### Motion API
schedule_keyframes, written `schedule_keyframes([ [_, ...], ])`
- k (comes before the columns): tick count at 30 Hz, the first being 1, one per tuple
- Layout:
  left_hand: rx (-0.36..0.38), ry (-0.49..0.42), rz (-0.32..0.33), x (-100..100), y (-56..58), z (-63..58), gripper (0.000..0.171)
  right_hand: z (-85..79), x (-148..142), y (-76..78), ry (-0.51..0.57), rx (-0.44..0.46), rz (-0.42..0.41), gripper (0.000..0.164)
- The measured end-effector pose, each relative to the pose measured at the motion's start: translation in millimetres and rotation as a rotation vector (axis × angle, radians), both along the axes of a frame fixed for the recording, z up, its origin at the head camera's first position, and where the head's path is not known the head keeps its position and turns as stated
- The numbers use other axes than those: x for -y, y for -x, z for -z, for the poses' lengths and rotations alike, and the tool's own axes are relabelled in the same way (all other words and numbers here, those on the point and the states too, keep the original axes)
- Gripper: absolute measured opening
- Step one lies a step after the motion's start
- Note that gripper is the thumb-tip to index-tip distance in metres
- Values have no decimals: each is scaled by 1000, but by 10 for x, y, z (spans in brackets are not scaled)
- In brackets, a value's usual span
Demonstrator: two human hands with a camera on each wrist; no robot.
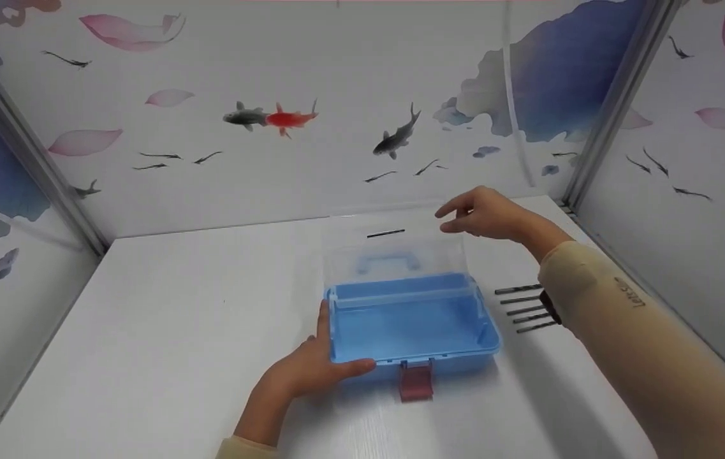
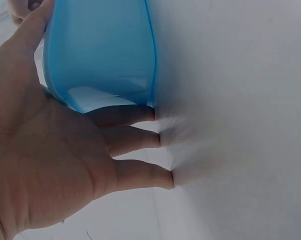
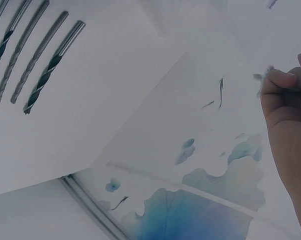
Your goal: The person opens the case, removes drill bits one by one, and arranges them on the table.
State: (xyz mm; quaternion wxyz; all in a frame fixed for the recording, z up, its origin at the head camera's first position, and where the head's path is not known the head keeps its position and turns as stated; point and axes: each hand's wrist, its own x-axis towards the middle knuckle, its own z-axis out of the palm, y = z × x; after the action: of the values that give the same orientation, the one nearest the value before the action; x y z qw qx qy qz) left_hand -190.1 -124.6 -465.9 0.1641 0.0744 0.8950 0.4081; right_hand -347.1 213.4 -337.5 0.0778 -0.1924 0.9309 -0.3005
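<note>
An open blue plastic toolbox (image 1: 413, 331) stands on the white table, its interior bare. Its clear lid (image 1: 394, 245) is folded back, with a pale blue handle (image 1: 389, 260), and a red latch (image 1: 416, 382) hangs at the front. My left hand (image 1: 311, 366) rests against the near left corner, thumb along the front rim and fingers straight down the side. In the left wrist view its fingertips (image 2: 165, 181) reach the tabletop. Over the lid's far right side my right hand (image 1: 483, 213) hovers with loosely bent fingers, nothing visible in it.
Several drill bits (image 1: 518, 301) lie in a row right of the toolbox, partly behind my right sleeve (image 1: 630, 319). A single thin dark rod (image 1: 386, 233) shows at the lid. White walls (image 1: 336, 83) printed with fish and petals enclose the table (image 1: 177, 331).
</note>
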Motion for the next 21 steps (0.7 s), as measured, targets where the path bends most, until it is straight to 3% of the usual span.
schedule_keyframes([
  [7,0,-19,11,3,31,26,142,98,273,71,-33,-41,-36,36],
  [15,-1,38,4,10,16,9,142,210,469,142,-56,-37,-28,37],
  [21,-3,23,12,24,10,2,142,250,574,191,-70,-22,-6,37],
])
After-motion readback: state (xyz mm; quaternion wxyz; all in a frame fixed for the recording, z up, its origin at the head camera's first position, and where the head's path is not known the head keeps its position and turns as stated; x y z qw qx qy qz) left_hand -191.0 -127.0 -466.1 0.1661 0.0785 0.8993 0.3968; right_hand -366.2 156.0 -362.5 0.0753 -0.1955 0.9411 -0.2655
